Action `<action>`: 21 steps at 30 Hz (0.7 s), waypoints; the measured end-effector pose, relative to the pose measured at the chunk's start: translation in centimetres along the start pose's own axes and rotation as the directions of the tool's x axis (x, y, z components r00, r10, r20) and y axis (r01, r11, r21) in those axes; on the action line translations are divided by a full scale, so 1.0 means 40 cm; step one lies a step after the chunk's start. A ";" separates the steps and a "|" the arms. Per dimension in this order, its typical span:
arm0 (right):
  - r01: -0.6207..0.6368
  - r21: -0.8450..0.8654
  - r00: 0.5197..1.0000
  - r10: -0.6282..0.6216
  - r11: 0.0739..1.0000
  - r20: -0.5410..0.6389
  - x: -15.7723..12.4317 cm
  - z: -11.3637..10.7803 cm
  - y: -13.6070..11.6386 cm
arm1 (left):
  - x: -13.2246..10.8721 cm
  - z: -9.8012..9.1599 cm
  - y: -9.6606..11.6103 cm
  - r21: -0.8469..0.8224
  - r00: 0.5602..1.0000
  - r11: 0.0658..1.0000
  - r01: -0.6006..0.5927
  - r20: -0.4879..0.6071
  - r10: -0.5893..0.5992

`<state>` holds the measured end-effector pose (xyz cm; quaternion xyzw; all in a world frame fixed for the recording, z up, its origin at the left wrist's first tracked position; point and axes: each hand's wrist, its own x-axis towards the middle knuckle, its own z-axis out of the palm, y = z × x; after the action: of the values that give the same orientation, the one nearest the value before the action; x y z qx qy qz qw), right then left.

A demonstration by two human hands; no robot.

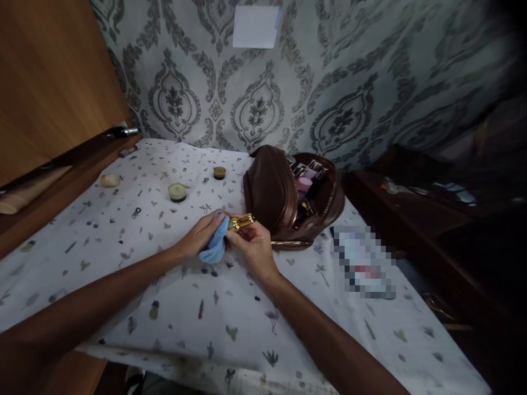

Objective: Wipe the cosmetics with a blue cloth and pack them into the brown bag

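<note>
Over the middle of the table, my left hand [205, 233] is closed around a blue cloth [214, 244]. The cloth wraps one end of a shiny gold cosmetic tube [242, 221]. My right hand [256, 247] grips that gold tube from the other side, fingers closed, close to the cloth. What part of the tube lies inside the cloth is hidden. Just behind my right hand stands a brown leather cosmetic bag [269, 192], unzipped, with a pink-lidded item [304, 185] and several other cosmetics inside.
Two small round jars, one pale green [177, 192] and one brown [219, 173], stand on the patterned tablecloth [177, 323]. A cream-coloured piece [110, 180] lies at the left. A blurred-out flat object [364, 263] lies right of the bag. Patterned wall [214, 82] behind.
</note>
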<state>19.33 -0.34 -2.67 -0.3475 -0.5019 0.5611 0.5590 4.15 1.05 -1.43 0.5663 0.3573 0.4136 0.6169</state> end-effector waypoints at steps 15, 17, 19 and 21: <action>0.256 -0.554 0.897 -0.409 0.792 -0.170 -0.127 -0.170 -0.334 | 0.020 0.239 0.103 0.289 0.933 0.921 -0.261 0.322 0.164; 0.230 -0.627 0.907 -0.397 0.744 -0.138 -0.116 -0.210 -0.387 | 0.035 0.276 0.097 0.414 0.921 0.845 -0.339 0.329 0.208; 0.238 -0.715 0.908 -0.412 0.658 -0.077 -0.098 -0.245 -0.423 | 0.049 0.299 0.086 0.460 0.929 0.823 -0.331 0.313 0.199; 0.228 -0.797 0.917 -0.398 0.559 -0.017 -0.079 -0.272 -0.445 | 0.059 0.308 0.077 0.474 0.937 0.823 -0.312 0.299 0.183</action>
<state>35.08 -3.81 10.96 -0.5133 -0.6913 0.1404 0.4888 15.98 -1.71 2.97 0.7977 0.3003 0.3086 0.4221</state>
